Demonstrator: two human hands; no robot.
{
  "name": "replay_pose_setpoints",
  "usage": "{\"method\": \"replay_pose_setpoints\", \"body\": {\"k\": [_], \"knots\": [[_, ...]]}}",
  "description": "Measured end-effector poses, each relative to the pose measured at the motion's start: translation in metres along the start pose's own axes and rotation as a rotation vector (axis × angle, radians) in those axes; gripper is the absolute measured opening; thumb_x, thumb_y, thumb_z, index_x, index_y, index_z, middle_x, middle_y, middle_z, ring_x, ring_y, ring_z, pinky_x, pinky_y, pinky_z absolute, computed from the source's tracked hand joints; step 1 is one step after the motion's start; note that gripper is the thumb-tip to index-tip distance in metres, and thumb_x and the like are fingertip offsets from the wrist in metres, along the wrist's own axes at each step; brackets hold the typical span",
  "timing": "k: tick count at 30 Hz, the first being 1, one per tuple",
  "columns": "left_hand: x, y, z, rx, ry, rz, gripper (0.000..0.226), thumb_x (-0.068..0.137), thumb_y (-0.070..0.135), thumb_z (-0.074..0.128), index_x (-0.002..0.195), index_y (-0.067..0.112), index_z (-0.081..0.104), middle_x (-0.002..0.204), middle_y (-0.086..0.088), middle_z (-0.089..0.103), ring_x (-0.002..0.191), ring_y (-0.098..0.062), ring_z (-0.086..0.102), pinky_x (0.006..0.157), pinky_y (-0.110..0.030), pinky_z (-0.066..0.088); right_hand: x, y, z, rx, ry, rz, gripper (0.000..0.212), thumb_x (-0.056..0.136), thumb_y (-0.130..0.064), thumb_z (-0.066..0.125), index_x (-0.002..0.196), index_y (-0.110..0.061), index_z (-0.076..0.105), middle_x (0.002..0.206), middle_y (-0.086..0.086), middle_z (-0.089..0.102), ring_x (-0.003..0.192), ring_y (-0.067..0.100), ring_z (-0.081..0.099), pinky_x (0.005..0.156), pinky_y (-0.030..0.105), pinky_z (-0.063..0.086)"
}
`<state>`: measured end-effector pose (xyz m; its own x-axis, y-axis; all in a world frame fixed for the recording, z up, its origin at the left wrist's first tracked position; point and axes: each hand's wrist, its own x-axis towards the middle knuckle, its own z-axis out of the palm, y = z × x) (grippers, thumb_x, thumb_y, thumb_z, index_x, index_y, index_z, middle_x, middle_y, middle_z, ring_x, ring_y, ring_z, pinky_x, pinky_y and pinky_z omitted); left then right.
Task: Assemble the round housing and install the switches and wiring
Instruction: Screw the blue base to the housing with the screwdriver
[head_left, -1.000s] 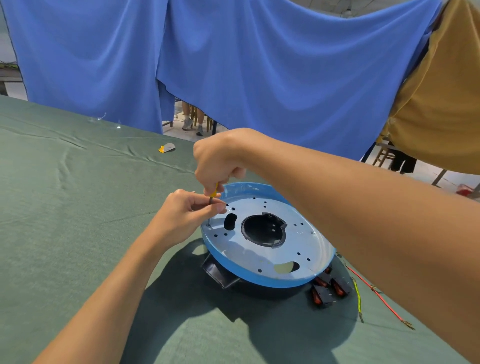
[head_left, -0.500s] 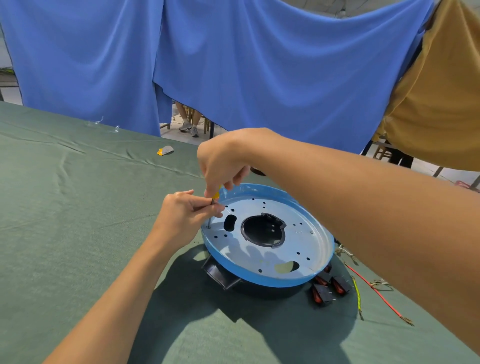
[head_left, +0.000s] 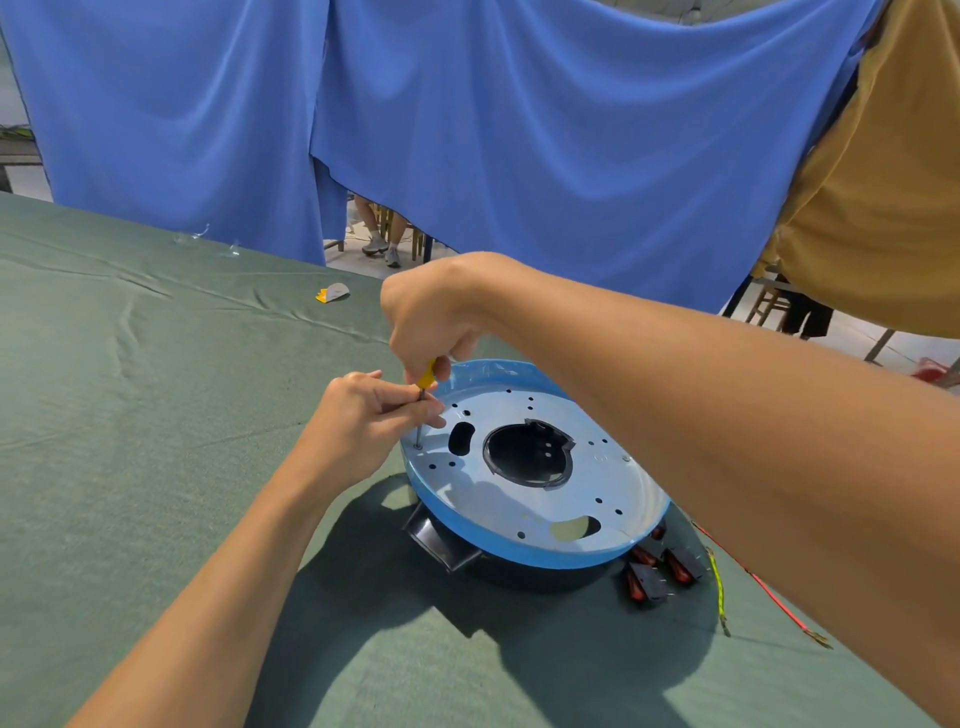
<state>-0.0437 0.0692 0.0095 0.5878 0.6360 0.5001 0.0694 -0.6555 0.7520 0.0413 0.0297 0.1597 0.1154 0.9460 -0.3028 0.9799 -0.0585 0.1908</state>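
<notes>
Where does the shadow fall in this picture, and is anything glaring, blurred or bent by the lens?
Head view: a dark shadow lies on the green cloth at the near side of the round housing; its metal plate has a soft sheen, no harsh glare. Head view: the wide lens swells the right forearm near the frame edge; the screwdriver looks sharp.

**Housing mid-table, loose parts around it**

The round housing (head_left: 535, 499) sits on the table (head_left: 130, 415). At its 9 o'clock edge the screwdriver (head_left: 426, 376) stands on a screw (head_left: 418, 446). The right hand (head_left: 431, 317) grips it from above and the left hand (head_left: 363, 421) pinches the shaft below. The switches (head_left: 660, 571) lie just beside the housing at 4 o'clock, with the wires (head_left: 719, 592) beyond them. A scrap (head_left: 332, 293) lies well apart at 11 o'clock. A hanging cloth (head_left: 519, 130) is behind at 12.
</notes>
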Motion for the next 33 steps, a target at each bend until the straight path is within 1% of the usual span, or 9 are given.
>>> {"method": "replay_pose_setpoints", "body": {"k": [3, 9, 12, 14, 17, 20, 24, 30, 33], "knots": [[0.0, 0.0, 0.0, -0.005, -0.017, 0.002, 0.014, 0.088, 0.012, 0.069, 0.081, 0.018, 0.079, 0.089, 0.007, 0.076, 0.1, -0.008, 0.069, 0.117, -0.036, 0.025, 0.005, -0.003, -0.001, 0.025, -0.101, 0.075, 0.014, 0.096, -0.016, 0.055, 0.095, -0.005, 0.065, 0.082, 0.005, 0.052, 0.051, 0.014, 0.032, 0.04, 0.017, 0.029], [0.0, 0.003, 0.0, 0.016, -0.014, 0.009, 0.013, 0.089, 0.013, 0.068, 0.084, 0.013, 0.08, 0.088, 0.011, 0.075, 0.096, -0.002, 0.067, 0.117, -0.036, 0.026, 0.007, -0.008, -0.003, 0.051, -0.184, 0.19, 0.011, 0.099, -0.012, 0.046, 0.098, -0.007, 0.056, 0.08, 0.004, 0.049, 0.054, 0.013, 0.027, 0.048, 0.02, 0.026], [-0.001, 0.003, -0.001, -0.009, -0.024, -0.001, 0.013, 0.089, 0.013, 0.069, 0.084, 0.016, 0.08, 0.087, 0.007, 0.077, 0.093, -0.003, 0.067, 0.117, -0.039, 0.027, 0.005, -0.01, -0.002, 0.017, -0.165, 0.16, 0.016, 0.097, -0.012, 0.046, 0.097, -0.006, 0.061, 0.08, 0.005, 0.054, 0.049, 0.013, 0.031, 0.039, 0.018, 0.028], [-0.001, 0.004, -0.001, -0.033, -0.027, -0.008, 0.012, 0.088, 0.012, 0.07, 0.084, 0.015, 0.08, 0.09, 0.001, 0.077, 0.095, -0.009, 0.068, 0.114, -0.044, 0.031, -0.002, -0.006, -0.003, -0.019, -0.155, 0.107, 0.018, 0.096, -0.02, 0.052, 0.095, -0.009, 0.066, 0.079, 0.004, 0.062, 0.052, 0.014, 0.045, 0.046, 0.02, 0.04], [-0.001, 0.003, -0.001, -0.023, -0.032, -0.016, 0.014, 0.089, 0.013, 0.069, 0.082, 0.018, 0.08, 0.09, 0.004, 0.077, 0.1, -0.012, 0.069, 0.117, -0.042, 0.026, -0.013, 0.004, -0.007, -0.126, -0.004, -0.079, 0.009, 0.087, -0.032, 0.07, 0.084, -0.028, 0.063, 0.079, -0.002, 0.069, 0.063, 0.013, 0.063, 0.057, 0.024, 0.052], [-0.001, 0.002, -0.002, -0.028, -0.044, -0.01, 0.015, 0.09, 0.015, 0.068, 0.081, 0.019, 0.08, 0.089, 0.008, 0.077, 0.101, -0.006, 0.068, 0.117, -0.039, 0.025, -0.016, 0.009, -0.007, -0.25, 0.113, -0.202, 0.012, 0.082, -0.033, 0.074, 0.089, -0.023, 0.074, 0.072, -0.007, 0.069, 0.059, 0.005, 0.06, 0.05, 0.019, 0.045], [0.0, 0.0, -0.002, -0.03, -0.045, -0.007, 0.015, 0.09, 0.015, 0.068, 0.081, 0.019, 0.08, 0.09, 0.007, 0.077, 0.105, -0.001, 0.066, 0.117, -0.037, 0.025, -0.009, 0.007, 0.0, -0.322, 0.135, -0.258, 0.018, 0.087, -0.032, 0.068, 0.089, -0.016, 0.076, 0.067, -0.009, 0.063, 0.059, 0.006, 0.051, 0.037, 0.011, 0.034], [0.0, 0.003, -0.001, -0.045, -0.066, -0.022, 0.016, 0.091, 0.017, 0.067, 0.085, 0.027, 0.078, 0.088, 0.01, 0.076, 0.098, 0.002, 0.067, 0.115, -0.033, 0.027, -0.01, 0.008, 0.004, -0.277, 0.133, -0.222, 0.021, 0.088, -0.034, 0.067, 0.083, -0.014, 0.07, 0.065, -0.013, 0.05, 0.073, 0.016, 0.056, 0.051, 0.022, 0.04], [-0.001, 0.0, -0.001, -0.074, -0.056, -0.067, 0.016, 0.09, 0.021, 0.068, 0.083, 0.031, 0.077, 0.086, -0.005, 0.077, 0.084, -0.016, 0.066, 0.097, -0.041, 0.043, -0.006, 0.003, 0.003, -0.246, 0.125, -0.187, 0.031, 0.088, -0.028, 0.066, 0.063, -0.014, 0.054, 0.061, -0.005, 0.05, 0.07, 0.021, 0.054, 0.055, 0.029, 0.043]]}}
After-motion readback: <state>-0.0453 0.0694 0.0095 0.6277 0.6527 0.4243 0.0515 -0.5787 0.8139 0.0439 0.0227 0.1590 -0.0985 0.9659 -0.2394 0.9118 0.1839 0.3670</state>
